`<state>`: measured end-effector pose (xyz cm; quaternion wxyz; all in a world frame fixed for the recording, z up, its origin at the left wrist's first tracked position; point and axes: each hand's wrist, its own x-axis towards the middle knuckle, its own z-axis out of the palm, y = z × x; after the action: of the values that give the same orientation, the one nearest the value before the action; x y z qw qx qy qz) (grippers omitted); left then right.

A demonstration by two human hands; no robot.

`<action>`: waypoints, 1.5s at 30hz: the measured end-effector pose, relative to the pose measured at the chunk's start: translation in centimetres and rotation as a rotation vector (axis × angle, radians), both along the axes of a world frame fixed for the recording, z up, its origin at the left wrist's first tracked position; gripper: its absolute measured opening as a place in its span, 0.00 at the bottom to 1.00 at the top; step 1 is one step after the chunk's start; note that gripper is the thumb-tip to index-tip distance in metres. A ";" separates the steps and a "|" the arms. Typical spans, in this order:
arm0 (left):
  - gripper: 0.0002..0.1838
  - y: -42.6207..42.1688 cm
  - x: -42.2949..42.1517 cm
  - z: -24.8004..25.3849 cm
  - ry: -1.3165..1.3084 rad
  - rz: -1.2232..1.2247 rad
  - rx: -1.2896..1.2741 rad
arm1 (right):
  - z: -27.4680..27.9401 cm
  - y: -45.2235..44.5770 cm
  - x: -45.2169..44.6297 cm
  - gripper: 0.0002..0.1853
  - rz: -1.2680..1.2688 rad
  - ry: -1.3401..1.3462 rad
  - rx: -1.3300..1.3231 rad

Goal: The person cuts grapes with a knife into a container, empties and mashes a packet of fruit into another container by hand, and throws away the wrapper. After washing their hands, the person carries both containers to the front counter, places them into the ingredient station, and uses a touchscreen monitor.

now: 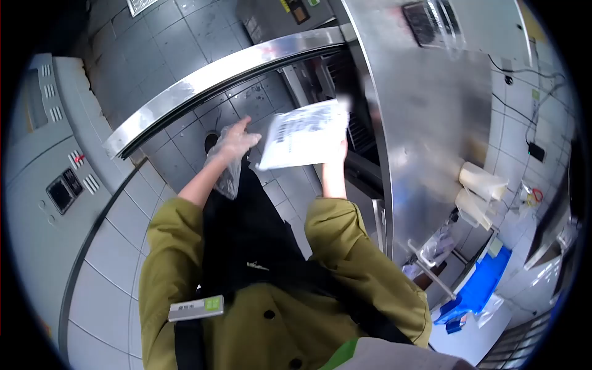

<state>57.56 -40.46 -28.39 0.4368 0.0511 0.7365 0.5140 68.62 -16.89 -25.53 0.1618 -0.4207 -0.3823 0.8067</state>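
Note:
My right hand [337, 161] grips the right side of a flat white packet [305, 135] with blurred dark print; most of its fingers are hidden behind the packet. To the left of the packet, my left hand [235, 143] is in a clear plastic glove or bag, which hangs loose around the wrist. Its fingers are apart, with nothing seen between them. Just right of my right hand stands an opened cabinet [357, 129] with dark shelves.
A metal door [228, 66] stretches across in front of me. On the right is a steel counter [431, 123] with stacked pale cups [484, 182] and a blue tray [484, 283] beyond. A grey machine [37, 216] stands left, over a tiled floor [179, 43].

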 end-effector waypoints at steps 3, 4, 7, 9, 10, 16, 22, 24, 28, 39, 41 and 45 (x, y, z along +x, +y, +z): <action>0.18 -1.0 0.2 4.4 0.195 -0.002 0.095 | -3.8 5.5 1.3 0.20 -0.115 0.124 -0.132; 0.14 -1.1 -0.2 7.0 0.273 -0.007 0.098 | -4.7 7.4 0.8 0.19 -0.149 0.137 -0.125; 0.09 -3.0 -3.0 14.8 0.496 -0.032 0.129 | -7.0 11.7 -1.7 0.18 -0.208 0.144 -0.085; 0.07 -5.0 -5.7 17.4 0.831 0.166 0.173 | -8.5 13.7 -4.5 0.18 -0.238 0.153 -0.069; 0.07 -6.6 -7.7 18.5 0.965 0.225 -0.095 | -8.9 14.4 -5.6 0.17 -0.256 0.151 -0.062; 0.15 -15.9 -20.1 12.1 0.856 0.043 -0.651 | -9.1 17.5 -11.6 0.15 -0.310 0.151 -0.033; 0.17 -16.0 -18.4 8.6 0.651 -0.099 -0.662 | -10.7 17.0 -12.8 0.13 -0.306 0.119 -0.015; 0.17 -14.0 -16.9 9.7 0.692 -0.030 -0.778 | -10.4 17.5 -13.7 0.12 -0.311 0.113 -0.004; 0.18 -12.1 -13.6 10.5 0.751 0.113 -0.773 | -7.9 17.7 -14.9 0.11 -0.334 0.078 0.011; 0.29 -1.6 5.1 9.9 0.669 0.029 -0.349 | 2.9 -3.5 3.0 0.16 0.106 -0.348 0.664; 0.34 1.6 8.2 9.1 0.575 -0.094 -0.270 | 9.7 -4.6 4.2 0.16 0.094 -0.391 0.860; 0.36 6.0 7.1 9.4 0.498 0.179 -0.183 | 18.4 -2.2 4.7 0.16 0.177 -0.417 1.014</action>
<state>64.61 -34.50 -18.98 0.1979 0.0709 0.8662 0.4533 73.30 -19.05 -7.10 0.1963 -0.4073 -0.7805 0.4318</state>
